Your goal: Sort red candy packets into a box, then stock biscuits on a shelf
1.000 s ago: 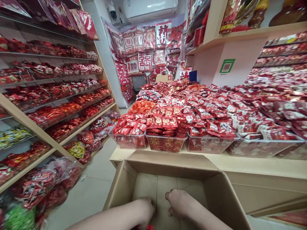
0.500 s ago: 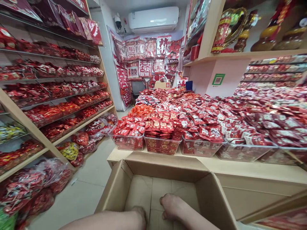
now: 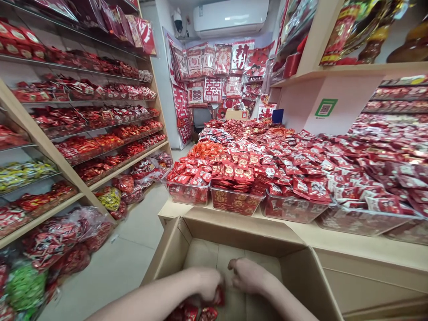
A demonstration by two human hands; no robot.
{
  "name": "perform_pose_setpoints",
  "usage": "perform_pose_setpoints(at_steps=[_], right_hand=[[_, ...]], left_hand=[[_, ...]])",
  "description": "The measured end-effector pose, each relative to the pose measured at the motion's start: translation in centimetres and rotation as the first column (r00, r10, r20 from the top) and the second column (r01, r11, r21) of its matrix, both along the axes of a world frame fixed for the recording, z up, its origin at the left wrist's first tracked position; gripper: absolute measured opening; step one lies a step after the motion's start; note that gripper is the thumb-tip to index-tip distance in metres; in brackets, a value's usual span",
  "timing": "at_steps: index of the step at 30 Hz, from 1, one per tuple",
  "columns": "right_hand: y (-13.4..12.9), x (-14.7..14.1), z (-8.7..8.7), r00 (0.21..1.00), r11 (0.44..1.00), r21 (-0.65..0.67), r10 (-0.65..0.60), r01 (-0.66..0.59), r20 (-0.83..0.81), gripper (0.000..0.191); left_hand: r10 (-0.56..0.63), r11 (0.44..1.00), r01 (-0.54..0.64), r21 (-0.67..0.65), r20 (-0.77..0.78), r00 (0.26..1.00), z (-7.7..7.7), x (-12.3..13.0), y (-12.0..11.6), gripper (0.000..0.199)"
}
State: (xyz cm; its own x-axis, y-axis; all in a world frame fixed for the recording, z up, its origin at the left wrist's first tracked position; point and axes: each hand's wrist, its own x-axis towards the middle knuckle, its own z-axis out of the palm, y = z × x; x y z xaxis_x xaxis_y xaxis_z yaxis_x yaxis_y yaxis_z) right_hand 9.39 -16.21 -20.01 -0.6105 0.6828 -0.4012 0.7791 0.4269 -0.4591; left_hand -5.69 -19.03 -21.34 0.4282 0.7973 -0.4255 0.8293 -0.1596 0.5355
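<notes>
The red packet [image 3: 219,296] is small, flat and shiny, deep red in colour, and its edge is a little blurred. It is inside the open cardboard box [image 3: 319,277], under the fingers of the left hand [image 3: 207,283]. Two more packets [image 3: 207,314] show near the lower edge of the view, also in the box; they are glossy red with some paler or golden marks, too small and blurred to read. The box is plain brown, its bottom has visible seams, and it stands in front of the table [image 3: 361,243], which carries clear tubs [image 3: 296,210] filled with similar red packages.

The left fingers are bent downward and touch the red packet; I cannot tell if they pinch it or only press on it. The right hand [image 3: 250,276] is above the box bottom, near the left one but apart from it, with its fingers loosely curled, a gap between thumb and forefinger, and no object visible in them.

Compared with half a second ago, the left hand has moved forward and nearer to the right hand. At that time no packet could be seen in the box; now three are visible. The right hand has kept almost the same curled shape.
</notes>
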Motion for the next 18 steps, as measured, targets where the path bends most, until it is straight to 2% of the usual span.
perform_pose_setpoints(at_steps=[2, 4, 5, 7, 10, 12, 15, 18], right_hand=[[0.6, 0.5, 1.2, 0.968, 0.989, -0.149, -0.056, 0.02, -0.245, 0.028], [0.9, 1.0, 2.6, 0.834, 0.923, -0.384, -0.22, 0.01, -0.507, 0.028], [1.0, 1.3, 3.3, 0.748, 0.878, -0.479, -0.314, -0.006, -0.584, 0.028], [1.2, 1.6, 4.5, 0.606, 0.813, -0.582, -0.457, -0.013, -0.651, 0.028], [1.1, 1.8, 5.5, 0.409, 0.795, -0.601, -0.577, 0.082, -0.707, 0.026], [1.0, 1.8, 5.7, 0.297, 0.8, -0.574, -0.599, 0.175, -0.744, 0.026], [1.1, 1.7, 5.7, 0.212, 0.808, -0.53, -0.583, 0.259, -0.785, 0.026], [1.6, 2.0, 5.7, 0.158, 0.811, -0.519, -0.569, 0.27, -0.807, 0.025]], left_hand=[[0.059, 0.996, -0.062, 0.057, 0.054, 0.997, 2.3, -0.2, 0.9, 0.013], [0.132, 0.986, -0.147, 0.08, 0.173, 0.976, 4.1, -0.2, 1.4, 0.02], [0.199, 0.972, -0.227, 0.054, 0.313, 0.929, 4.7, -0.1, 1.5, 0.023], [0.32, 0.935, -0.35, -0.059, 0.564, 0.761, 5.6, 0.1, 1.5, 0.028], [0.415, 0.884, -0.415, -0.217, 0.774, 0.478, 6.7, 0.6, 1.5, 0.029], [0.43, 0.874, -0.393, -0.284, 0.828, 0.359, 7.3, 1.0, 1.6, 0.031], [0.453, 0.858, -0.396, -0.326, 0.844, 0.286, 7.8, 1.6, 2.1, 0.036], [0.456, 0.838, -0.433, -0.333, 0.863, 0.219, 8.0, 2.3, 2.9, 0.032]])
